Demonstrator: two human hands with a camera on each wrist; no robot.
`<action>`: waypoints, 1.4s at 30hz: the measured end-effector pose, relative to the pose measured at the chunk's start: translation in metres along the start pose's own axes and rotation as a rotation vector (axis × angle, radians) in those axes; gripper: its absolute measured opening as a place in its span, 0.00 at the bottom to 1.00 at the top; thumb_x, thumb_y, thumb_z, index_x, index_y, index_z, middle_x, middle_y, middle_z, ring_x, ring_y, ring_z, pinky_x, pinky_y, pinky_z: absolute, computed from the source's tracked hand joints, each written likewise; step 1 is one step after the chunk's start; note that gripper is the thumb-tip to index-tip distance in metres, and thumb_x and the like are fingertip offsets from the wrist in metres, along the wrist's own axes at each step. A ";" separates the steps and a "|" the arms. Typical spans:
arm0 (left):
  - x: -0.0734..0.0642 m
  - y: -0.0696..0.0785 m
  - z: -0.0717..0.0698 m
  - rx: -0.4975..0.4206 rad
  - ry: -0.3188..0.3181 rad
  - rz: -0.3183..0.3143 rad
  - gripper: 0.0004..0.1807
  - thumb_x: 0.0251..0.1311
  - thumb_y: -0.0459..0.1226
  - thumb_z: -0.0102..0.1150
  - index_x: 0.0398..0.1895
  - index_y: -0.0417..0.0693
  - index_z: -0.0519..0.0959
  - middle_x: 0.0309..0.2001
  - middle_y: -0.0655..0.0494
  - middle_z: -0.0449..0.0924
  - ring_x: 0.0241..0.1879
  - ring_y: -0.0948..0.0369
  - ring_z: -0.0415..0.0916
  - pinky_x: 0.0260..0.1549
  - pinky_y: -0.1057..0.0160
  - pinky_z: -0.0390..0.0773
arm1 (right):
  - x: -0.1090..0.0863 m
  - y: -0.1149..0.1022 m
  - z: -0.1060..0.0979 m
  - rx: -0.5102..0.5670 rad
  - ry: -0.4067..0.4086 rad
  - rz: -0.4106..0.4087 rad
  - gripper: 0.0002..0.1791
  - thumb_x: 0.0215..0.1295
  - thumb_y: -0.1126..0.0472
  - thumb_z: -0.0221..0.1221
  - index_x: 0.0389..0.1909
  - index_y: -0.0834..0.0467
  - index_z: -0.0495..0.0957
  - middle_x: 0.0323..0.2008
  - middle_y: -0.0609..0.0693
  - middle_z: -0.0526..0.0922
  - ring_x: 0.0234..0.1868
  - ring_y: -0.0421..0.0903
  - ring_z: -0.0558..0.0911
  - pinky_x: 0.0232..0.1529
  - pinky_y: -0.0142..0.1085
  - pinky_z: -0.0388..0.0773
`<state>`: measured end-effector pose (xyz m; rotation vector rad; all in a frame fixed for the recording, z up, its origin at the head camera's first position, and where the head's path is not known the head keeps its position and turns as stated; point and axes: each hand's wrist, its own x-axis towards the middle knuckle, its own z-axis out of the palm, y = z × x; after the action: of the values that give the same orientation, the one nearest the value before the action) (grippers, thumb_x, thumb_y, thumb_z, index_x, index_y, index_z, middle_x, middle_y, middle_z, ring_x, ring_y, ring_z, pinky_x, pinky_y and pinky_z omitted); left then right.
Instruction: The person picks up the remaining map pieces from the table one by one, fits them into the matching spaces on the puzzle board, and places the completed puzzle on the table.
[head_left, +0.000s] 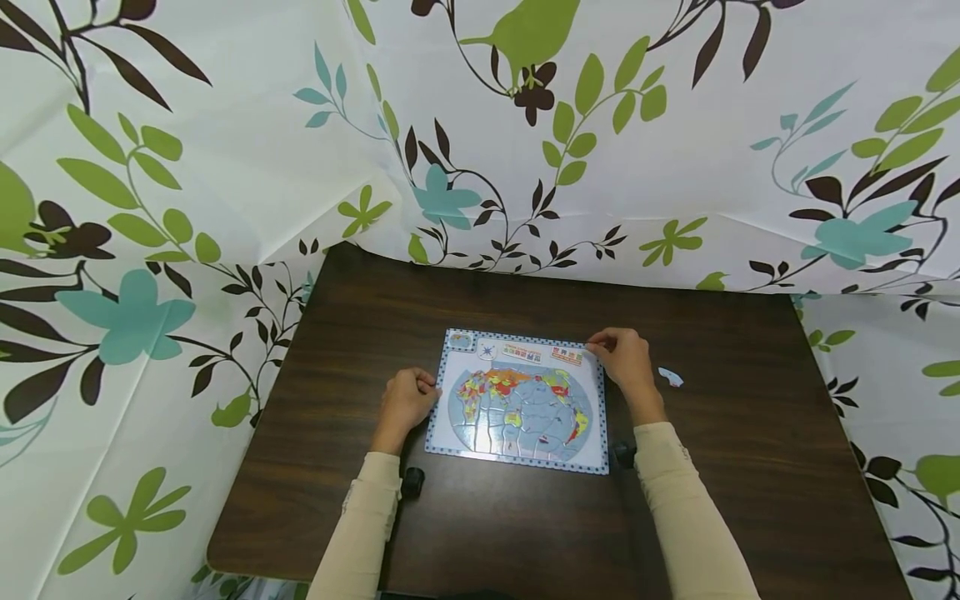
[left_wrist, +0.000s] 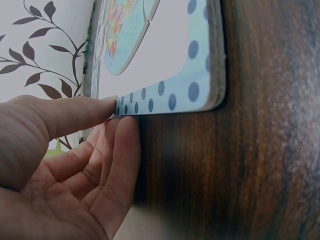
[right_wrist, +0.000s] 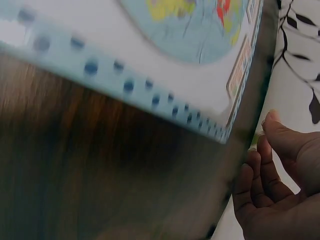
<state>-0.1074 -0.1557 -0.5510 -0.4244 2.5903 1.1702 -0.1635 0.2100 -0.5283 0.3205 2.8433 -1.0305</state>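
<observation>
A flat world-map jigsaw puzzle (head_left: 525, 462) with a blue dotted border lies on the dark table. At its left edge, my left hand (head_left: 405, 402) pinches the board; the left wrist view shows the thumb (left_wrist: 75, 112) on the dotted border and the fingers (left_wrist: 125, 160) bent against the edge. My right hand (head_left: 628, 360) is at the far right corner, its fingertips overlapping the border in the head view. In the right wrist view this hand (right_wrist: 280, 175) appears apart from the board, fingers loosely bent, with nothing visible between them.
A small loose puzzle piece (head_left: 671, 377), pale blue and white, lies on the table (head_left: 750, 467) to the right of my right hand. White cloth (head_left: 480, 125) printed with leaves and birds hangs behind the table and at its sides.
</observation>
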 end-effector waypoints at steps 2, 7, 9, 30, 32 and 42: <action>0.000 0.000 0.000 0.002 0.001 0.002 0.08 0.67 0.36 0.71 0.44 0.41 0.85 0.37 0.49 0.84 0.35 0.55 0.78 0.39 0.55 0.76 | 0.001 0.007 -0.006 -0.006 0.005 0.011 0.11 0.78 0.58 0.63 0.51 0.61 0.87 0.51 0.63 0.86 0.49 0.58 0.80 0.49 0.50 0.78; 0.000 0.000 0.000 0.000 0.001 -0.001 0.08 0.67 0.36 0.71 0.44 0.41 0.85 0.37 0.49 0.84 0.35 0.54 0.78 0.38 0.56 0.75 | 0.002 0.023 -0.018 -0.007 0.003 0.026 0.13 0.78 0.57 0.64 0.52 0.62 0.86 0.51 0.64 0.85 0.49 0.59 0.80 0.49 0.50 0.78; 0.000 0.001 0.000 -0.001 0.001 0.000 0.08 0.67 0.36 0.71 0.44 0.41 0.85 0.36 0.49 0.83 0.35 0.54 0.78 0.37 0.56 0.75 | 0.002 0.028 -0.021 -0.012 0.005 0.022 0.14 0.78 0.57 0.64 0.53 0.63 0.86 0.51 0.65 0.85 0.49 0.59 0.80 0.49 0.51 0.77; 0.001 0.000 0.000 -0.001 -0.009 -0.001 0.08 0.67 0.36 0.71 0.44 0.41 0.85 0.36 0.49 0.83 0.34 0.55 0.77 0.37 0.57 0.75 | -0.006 0.069 -0.051 -0.043 0.019 0.097 0.15 0.77 0.58 0.65 0.54 0.64 0.86 0.56 0.68 0.85 0.54 0.64 0.81 0.54 0.58 0.79; 0.001 0.000 0.000 -0.001 -0.011 -0.003 0.08 0.68 0.36 0.70 0.44 0.41 0.85 0.36 0.49 0.83 0.34 0.55 0.77 0.37 0.57 0.75 | -0.007 0.072 -0.053 -0.045 0.021 0.098 0.15 0.77 0.58 0.64 0.55 0.65 0.86 0.55 0.69 0.85 0.54 0.64 0.81 0.54 0.58 0.79; 0.001 -0.002 0.000 0.025 0.014 0.041 0.08 0.66 0.36 0.72 0.43 0.41 0.86 0.36 0.49 0.87 0.36 0.53 0.81 0.42 0.48 0.79 | -0.013 0.091 -0.059 -0.083 0.060 0.147 0.14 0.76 0.61 0.65 0.55 0.66 0.85 0.54 0.69 0.87 0.56 0.69 0.82 0.55 0.63 0.78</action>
<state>-0.1076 -0.1568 -0.5525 -0.3772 2.6347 1.1503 -0.1309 0.3139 -0.5368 0.5516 2.8543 -0.8865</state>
